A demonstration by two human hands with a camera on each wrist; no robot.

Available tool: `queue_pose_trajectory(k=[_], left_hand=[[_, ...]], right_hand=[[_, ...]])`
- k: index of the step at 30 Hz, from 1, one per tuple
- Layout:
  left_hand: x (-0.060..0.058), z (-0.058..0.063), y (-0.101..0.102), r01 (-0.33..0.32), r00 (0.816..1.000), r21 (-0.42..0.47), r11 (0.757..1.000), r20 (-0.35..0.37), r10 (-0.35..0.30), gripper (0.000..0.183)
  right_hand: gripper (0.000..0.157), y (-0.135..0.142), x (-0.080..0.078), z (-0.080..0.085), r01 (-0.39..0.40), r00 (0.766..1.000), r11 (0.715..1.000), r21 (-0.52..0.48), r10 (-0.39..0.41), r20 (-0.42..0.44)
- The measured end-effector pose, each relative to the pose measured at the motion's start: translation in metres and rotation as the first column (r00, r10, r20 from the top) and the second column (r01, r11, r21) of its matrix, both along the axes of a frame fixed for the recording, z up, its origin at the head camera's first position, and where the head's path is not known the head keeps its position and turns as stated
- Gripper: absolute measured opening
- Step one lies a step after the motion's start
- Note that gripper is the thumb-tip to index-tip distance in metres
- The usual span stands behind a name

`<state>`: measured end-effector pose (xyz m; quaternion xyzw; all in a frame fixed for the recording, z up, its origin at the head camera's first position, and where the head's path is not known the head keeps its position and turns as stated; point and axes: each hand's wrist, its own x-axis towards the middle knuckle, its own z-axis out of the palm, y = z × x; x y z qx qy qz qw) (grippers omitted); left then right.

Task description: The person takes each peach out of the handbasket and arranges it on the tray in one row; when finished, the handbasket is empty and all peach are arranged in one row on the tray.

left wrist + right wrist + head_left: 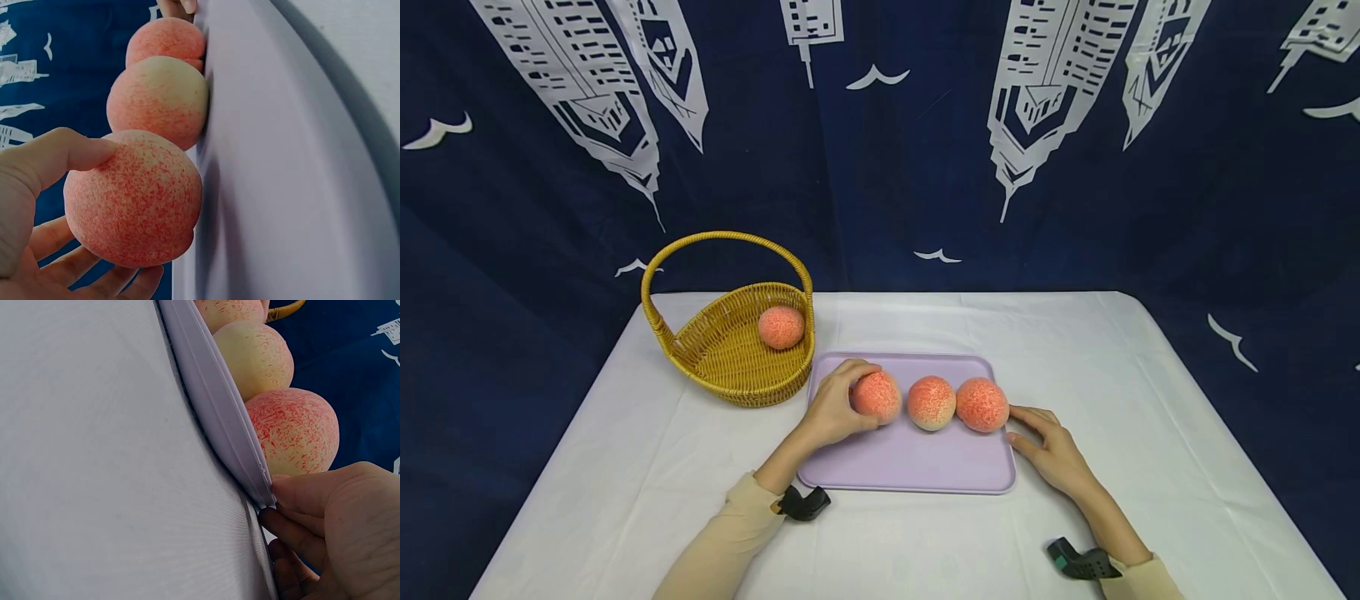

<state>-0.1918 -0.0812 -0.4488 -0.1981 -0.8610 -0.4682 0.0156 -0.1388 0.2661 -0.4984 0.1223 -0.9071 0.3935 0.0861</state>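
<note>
My left hand grips the leftmost peach on the lilac tray. In the left wrist view its thumb lies on one side of that peach, its fingers round the other. Beside it on the tray are a paler middle peach and a right-hand peach, close together. My right hand is at the tray's right edge; the right wrist view shows the thumb and fingers pinching the rim, close to the nearest peach.
A yellow wicker basket with a tall arched handle stands at the back left, touching or very near the tray's corner. One peach lies in it. A white cloth covers the table, and a dark blue patterned curtain hangs behind.
</note>
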Motion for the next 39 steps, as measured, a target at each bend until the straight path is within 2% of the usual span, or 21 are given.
queue_pose_trajectory(k=[6, 17, 27, 34, 37, 39], left_hand=[[-0.002, -0.005, 0.001, 0.017, 1.000, 0.010, 1.000, 0.022, -0.018, 0.071], [-0.001, -0.009, 0.002, 0.043, 0.999, 0.016, 0.999, 0.015, -0.043, 0.071], [0.000, -0.012, 0.005, 0.025, 0.999, 0.021, 0.999, 0.027, -0.026, 0.071], [0.001, -0.008, 0.002, 0.001, 1.000, -0.020, 1.000, 0.026, -0.001, 0.076], [0.002, -0.001, -0.004, -0.007, 1.000, -0.027, 1.000, -0.011, 0.007, 0.076], [0.002, 0.008, -0.011, -0.015, 0.998, -0.001, 1.000, -0.057, 0.015, 0.073]], right_hand=[[0.040, 0.000, 0.000, 0.000, 0.004, 1.000, 1.000, 0.000, -0.004, 0.001], [0.041, 0.000, 0.000, 0.000, 0.008, 1.000, 1.000, -0.003, -0.008, 0.010], [0.041, 0.000, -0.001, -0.001, 0.005, 1.000, 1.000, 0.003, -0.005, 0.003], [0.040, 0.000, 0.000, -0.001, -0.006, 1.000, 1.000, -0.010, 0.006, -0.012], [0.040, 0.000, 0.000, -0.001, -0.005, 1.000, 1.000, -0.009, 0.005, -0.012], [0.040, 0.000, 0.000, -0.001, -0.002, 1.000, 1.000, -0.007, 0.002, -0.010]])
